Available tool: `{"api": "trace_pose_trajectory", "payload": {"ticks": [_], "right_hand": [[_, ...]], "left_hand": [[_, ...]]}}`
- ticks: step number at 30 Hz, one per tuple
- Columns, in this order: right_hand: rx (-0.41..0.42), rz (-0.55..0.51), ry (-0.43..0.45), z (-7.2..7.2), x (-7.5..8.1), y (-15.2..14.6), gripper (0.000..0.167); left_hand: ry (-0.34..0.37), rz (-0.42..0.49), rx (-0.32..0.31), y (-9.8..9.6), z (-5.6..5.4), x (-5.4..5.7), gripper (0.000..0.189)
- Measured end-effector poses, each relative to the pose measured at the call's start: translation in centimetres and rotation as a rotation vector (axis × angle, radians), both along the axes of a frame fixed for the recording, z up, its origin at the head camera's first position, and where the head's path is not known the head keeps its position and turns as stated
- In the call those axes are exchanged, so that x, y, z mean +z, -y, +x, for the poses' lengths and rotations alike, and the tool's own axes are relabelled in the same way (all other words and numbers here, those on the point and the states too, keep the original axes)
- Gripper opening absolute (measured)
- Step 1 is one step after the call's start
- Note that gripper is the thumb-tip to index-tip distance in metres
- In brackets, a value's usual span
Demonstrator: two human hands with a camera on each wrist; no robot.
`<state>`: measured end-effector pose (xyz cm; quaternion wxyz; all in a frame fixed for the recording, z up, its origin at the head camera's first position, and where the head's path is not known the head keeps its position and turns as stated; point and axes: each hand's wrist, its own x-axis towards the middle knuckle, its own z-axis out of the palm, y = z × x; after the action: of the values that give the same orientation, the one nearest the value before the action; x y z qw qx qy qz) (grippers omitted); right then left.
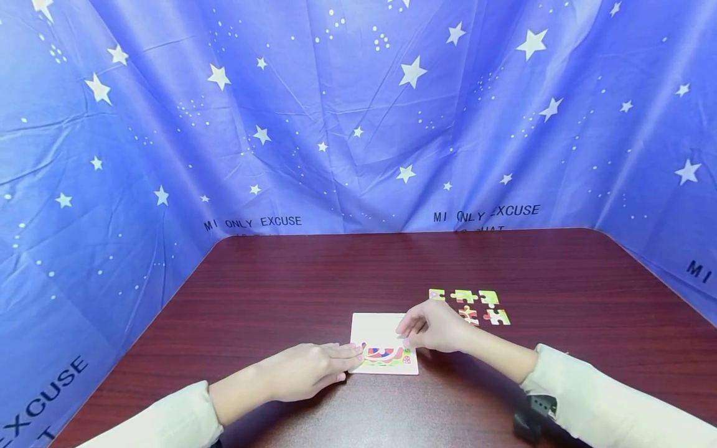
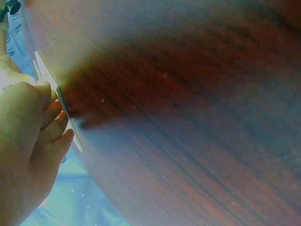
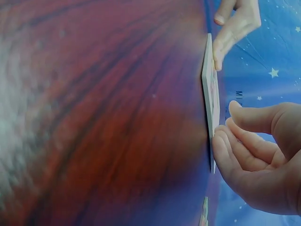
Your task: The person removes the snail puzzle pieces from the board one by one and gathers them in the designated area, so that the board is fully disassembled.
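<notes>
Board (image 1: pixel 374 328) lies on the worktop (image 1: pixel 269 286), likely steadied by your left hand (image 1: pixel 305 373), fingers extended against its edge; your right hand (image 1: pixel 439 326) bends over it, whether pinching anything I can't tell.

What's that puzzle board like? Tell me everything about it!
The puzzle board is thin and roughly square, perhaps card or wood, and lies flat on the dark red table. Its lower part shows a picture with pink, blue and green; its upper part looks plain white. The left hand rests its fingers on the left edge. The right hand partly covers the right side; I can't tell if it touches.
</notes>
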<state>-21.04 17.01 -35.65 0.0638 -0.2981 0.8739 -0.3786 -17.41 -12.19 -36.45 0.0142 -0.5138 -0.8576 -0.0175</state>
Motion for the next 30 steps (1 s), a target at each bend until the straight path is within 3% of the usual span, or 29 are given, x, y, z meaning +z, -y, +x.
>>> {"api": "trace_pose_trajectory", "payload": {"ticks": [15, 24, 30], "right_hand": [[0.009, 0.102, -0.119, 1.1, -0.2, 1.2, 0.021], [0.009, 0.153, -0.113, 1.1, 0.1, 1.5, 0.019], [0.012, 0.169, -0.132, 1.0, 0.3, 1.6, 0.019]], "left_hand": [[0.021, 0.002, 0.023, -0.5, -0.1, 0.4, 0.04], [-0.138, 0.006, 0.011, -2.1, -0.2, 0.9, 0.035], [-0.115, -0.033, -0.056, -3.4, -0.2, 0.7, 0.044]]}}
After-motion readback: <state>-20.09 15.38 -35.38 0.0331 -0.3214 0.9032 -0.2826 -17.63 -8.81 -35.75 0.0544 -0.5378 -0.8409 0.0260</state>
